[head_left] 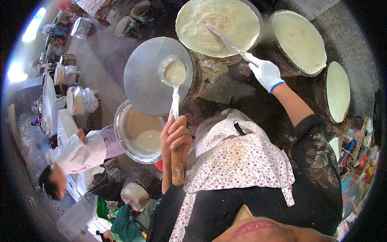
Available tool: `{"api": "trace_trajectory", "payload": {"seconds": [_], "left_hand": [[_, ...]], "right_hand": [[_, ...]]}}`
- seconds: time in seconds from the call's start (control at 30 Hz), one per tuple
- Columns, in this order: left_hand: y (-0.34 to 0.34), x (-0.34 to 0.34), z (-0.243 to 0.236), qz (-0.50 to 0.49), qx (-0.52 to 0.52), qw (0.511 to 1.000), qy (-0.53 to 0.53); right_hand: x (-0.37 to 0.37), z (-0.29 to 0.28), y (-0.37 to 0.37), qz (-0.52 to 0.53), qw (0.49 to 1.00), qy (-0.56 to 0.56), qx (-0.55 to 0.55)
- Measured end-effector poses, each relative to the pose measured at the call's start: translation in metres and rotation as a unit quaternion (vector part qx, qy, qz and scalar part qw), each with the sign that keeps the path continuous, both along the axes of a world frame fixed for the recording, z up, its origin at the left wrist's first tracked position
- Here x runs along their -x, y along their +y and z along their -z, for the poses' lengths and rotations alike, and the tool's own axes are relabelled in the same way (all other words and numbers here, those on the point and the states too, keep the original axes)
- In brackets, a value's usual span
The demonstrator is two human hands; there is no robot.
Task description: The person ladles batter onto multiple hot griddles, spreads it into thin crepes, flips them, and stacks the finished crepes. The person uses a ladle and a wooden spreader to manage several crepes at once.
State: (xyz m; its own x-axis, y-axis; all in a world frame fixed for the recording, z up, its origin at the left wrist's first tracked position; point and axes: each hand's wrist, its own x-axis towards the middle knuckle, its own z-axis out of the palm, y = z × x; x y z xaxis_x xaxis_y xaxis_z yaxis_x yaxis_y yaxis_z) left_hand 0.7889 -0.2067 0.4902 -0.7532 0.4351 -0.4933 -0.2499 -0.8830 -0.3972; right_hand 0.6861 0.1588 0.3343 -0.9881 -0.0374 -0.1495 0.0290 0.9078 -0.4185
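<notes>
White knit covers the right hand (266, 74), its fingers closed around the end of a long flat spatula (224, 37); the bare left hand (176, 135) is wrapped about the handle of a ladle (175, 101). Batter (175, 72) fills the ladle, above a bare round griddle (139, 76). The spatula's blade lies on a pale pancake (215, 18). Farther out, a basin (117, 127) stands near the griddle, and more pancakes (299, 41) line the right side.

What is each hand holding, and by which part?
The left grip holds a ladle high on its wooden handle; the gloved right grip holds a long flat spatula by its near end.
</notes>
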Motion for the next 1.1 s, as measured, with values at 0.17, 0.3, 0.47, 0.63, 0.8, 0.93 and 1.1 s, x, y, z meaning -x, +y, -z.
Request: {"api": "trace_trajectory", "payload": {"seconds": [0.17, 0.3, 0.47, 0.63, 0.8, 0.93, 1.1], "left_hand": [[-0.003, -0.008, -0.003, -0.033, -0.005, 0.999, 0.013], [-0.007, -0.01, -0.008, -0.046, 0.004, 0.999, -0.003], [-0.005, -0.014, -0.014, -0.06, 0.004, 0.998, 0.003], [0.001, -0.02, -0.021, -0.074, 0.01, 0.997, -0.005], [0.003, -0.031, -0.03, -0.103, 0.003, 0.995, 0.004], [-0.001, -0.032, -0.031, -0.13, 0.019, 0.991, -0.02], [-0.017, -0.002, -0.018, -0.055, 0.003, 0.998, 0.026]], "right_hand": [[-0.007, 0.007, -0.009, 0.083, 0.979, -0.014, 0.183], [0.032, 0.01, -0.039, 0.007, 0.965, 0.097, 0.245], [0.055, -0.001, -0.068, -0.046, 0.995, 0.084, 0.042], [0.068, 0.01, -0.09, -0.162, 0.958, 0.161, -0.172], [0.101, 0.031, -0.08, -0.171, 0.933, 0.238, -0.21], [0.103, 0.008, -0.048, -0.131, 0.946, 0.243, -0.167], [0.018, -0.022, -0.026, -0.057, 0.944, 0.323, -0.035]]}}
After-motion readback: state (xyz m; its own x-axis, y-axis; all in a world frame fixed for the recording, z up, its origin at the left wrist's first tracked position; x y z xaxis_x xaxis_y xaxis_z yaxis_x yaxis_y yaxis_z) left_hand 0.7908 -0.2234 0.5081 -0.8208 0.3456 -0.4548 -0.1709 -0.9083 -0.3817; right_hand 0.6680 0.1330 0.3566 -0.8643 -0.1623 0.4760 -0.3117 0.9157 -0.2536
